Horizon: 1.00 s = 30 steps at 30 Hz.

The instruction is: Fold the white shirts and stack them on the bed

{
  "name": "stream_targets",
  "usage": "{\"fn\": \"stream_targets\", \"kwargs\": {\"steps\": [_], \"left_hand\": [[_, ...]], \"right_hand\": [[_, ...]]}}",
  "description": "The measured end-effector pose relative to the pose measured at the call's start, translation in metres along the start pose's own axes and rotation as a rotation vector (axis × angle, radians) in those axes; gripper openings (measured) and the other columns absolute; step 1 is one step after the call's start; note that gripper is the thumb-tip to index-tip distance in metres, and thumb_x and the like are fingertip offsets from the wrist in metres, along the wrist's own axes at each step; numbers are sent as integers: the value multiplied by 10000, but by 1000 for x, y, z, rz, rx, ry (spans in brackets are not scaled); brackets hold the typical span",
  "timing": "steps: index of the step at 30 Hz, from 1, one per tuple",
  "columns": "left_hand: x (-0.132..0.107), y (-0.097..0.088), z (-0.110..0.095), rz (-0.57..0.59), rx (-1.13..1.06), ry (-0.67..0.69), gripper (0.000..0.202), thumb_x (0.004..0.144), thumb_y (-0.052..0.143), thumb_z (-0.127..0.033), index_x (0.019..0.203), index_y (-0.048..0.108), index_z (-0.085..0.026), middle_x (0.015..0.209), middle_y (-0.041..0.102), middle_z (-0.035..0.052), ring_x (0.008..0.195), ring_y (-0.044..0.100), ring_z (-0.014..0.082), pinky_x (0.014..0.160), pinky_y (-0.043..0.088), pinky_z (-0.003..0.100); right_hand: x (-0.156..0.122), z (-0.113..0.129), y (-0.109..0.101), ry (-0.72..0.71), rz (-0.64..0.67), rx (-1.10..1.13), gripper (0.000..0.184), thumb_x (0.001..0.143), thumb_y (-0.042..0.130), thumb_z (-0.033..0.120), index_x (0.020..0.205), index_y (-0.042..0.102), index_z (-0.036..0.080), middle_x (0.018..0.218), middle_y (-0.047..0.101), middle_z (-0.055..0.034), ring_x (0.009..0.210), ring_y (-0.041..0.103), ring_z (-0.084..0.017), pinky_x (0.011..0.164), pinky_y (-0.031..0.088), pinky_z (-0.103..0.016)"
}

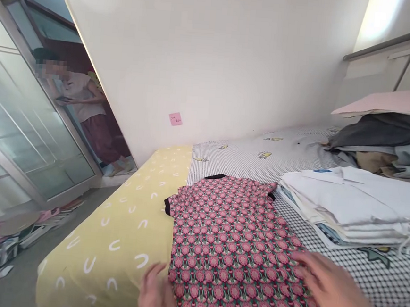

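A pink floral patterned garment (234,231) with black trim lies spread flat on the bed, partly on a yellow sheet (120,241) and partly on a black-and-white checked sheet (261,158). My left hand (156,294) rests flat at the garment's left edge, fingers stretched out. My right hand (329,286) lies flat on the garment's right side, fingers spread and pointing left. Neither hand grips anything.
A stack of folded white clothes (357,208) sits to the right of the garment. Behind it lies a pile of grey and beige clothes (383,139) under a pink board. A person (81,106) stands in the doorway at left. Clutter lies on the floor (14,238).
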<state>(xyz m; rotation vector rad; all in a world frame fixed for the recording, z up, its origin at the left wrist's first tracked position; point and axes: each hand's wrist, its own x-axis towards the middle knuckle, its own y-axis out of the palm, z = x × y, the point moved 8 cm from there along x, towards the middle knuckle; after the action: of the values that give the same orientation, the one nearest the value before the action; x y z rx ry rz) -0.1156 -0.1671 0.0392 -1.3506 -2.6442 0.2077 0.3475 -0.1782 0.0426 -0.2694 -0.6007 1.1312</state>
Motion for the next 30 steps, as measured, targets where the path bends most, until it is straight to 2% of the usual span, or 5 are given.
{"fn": "stream_targets", "kwargs": {"steps": [3,7,17,25,30], "left_hand": [[-3,101,-57,204,498,640,410,974,422,-242,1306,662,-236,1533,544,121,1471,427,281,1277,224,553],[1,180,-26,403,932,731,503,976,371,-213,1420,594,-289,1546,544,107,1465,453,297,1243,235,633],[17,181,22,300,1024,762,506,1012,310,-347,1471,522,-350,1617,432,38,1499,399,280,1276,170,573],[13,180,17,300,999,727,500,1006,332,-319,1467,526,-349,1603,458,36,1497,401,298,1266,212,600],[7,177,13,346,929,643,487,1011,378,-361,1486,481,-375,1616,431,19,1495,409,305,1266,241,623]], "right_hand": [[30,90,90,-304,161,-256,441,930,432,326,1262,720,360,1404,661,-52,1319,586,-299,1166,405,-546],[53,102,181,-324,391,-417,565,1018,354,388,1559,456,264,1635,417,-36,1522,343,-280,1259,237,-531],[154,-17,142,10,288,-696,667,1033,252,511,1613,335,193,1695,277,-80,1559,243,-292,1254,163,-546],[186,-36,142,136,231,-751,695,1012,249,515,1604,352,164,1683,314,-118,1562,235,-259,1243,178,-502],[180,3,135,114,67,-796,677,979,336,425,1613,338,187,1682,288,-184,1539,240,-415,1173,153,-711]]}}
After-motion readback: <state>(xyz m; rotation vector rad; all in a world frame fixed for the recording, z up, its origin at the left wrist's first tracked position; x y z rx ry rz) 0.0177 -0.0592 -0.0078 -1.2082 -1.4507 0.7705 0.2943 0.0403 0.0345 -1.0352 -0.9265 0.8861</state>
